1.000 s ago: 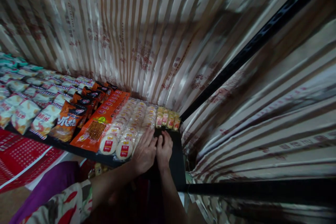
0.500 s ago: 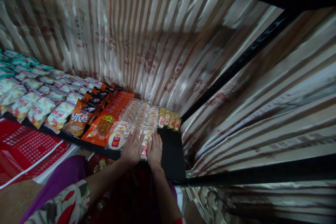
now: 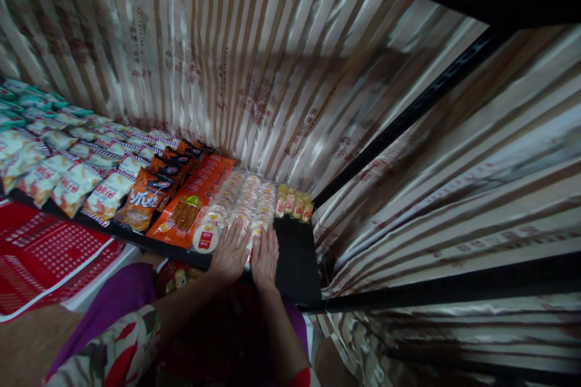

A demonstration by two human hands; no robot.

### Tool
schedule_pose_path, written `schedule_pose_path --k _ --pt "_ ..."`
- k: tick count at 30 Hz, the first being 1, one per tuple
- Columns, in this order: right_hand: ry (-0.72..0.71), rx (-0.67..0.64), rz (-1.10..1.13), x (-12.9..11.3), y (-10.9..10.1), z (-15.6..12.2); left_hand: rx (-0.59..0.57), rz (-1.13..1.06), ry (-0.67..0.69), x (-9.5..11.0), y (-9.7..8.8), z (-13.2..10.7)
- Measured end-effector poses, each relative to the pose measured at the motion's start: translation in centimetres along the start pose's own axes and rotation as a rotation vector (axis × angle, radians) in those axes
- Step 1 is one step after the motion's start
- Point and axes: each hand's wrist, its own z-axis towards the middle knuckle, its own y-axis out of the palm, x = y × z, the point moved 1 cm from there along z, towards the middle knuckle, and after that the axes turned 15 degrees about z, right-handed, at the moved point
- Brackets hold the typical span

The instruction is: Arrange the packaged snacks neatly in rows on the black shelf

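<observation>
Rows of clear-wrapped round white crackers [image 3: 241,199] with red labels lie on a black shelf [image 3: 297,254]. On the front of these rows my left hand [image 3: 229,256] rests flat, fingers stretched toward the back. Just to its right, my right hand [image 3: 264,256] lies on the front packs of the right-hand row, fingers extended and close together. A red-labelled cracker pack [image 3: 205,238] shows left of my left hand, and part of another pack shows between the hands. What lies directly under the palms is hidden.
Left of the crackers are an orange snack bag [image 3: 186,211], orange-and-black bags [image 3: 141,199] and white snack bags [image 3: 75,187]. Small yellow packs [image 3: 297,204] stand at the back right. Striped sheeting [image 3: 254,72] hangs behind. A red basket [image 3: 49,254] sits below left.
Both hands stay on the crackers with little movement. The right hand has shifted slightly inward, closer to the left hand. The camera view has moved a little.
</observation>
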Motion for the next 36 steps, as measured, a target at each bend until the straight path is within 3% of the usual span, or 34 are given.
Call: schedule_pose_path --k 7,36 --pt "-0.025 0.001 -0.009 0.2 0.5 -0.1 -0.021 0.001 0.012 -0.1 0.7 -0.2" --pt "-0.065 0.011 -0.012 -0.1 0.5 -0.3 -0.073 -0.001 0.025 -0.4 -0.6 -0.4"
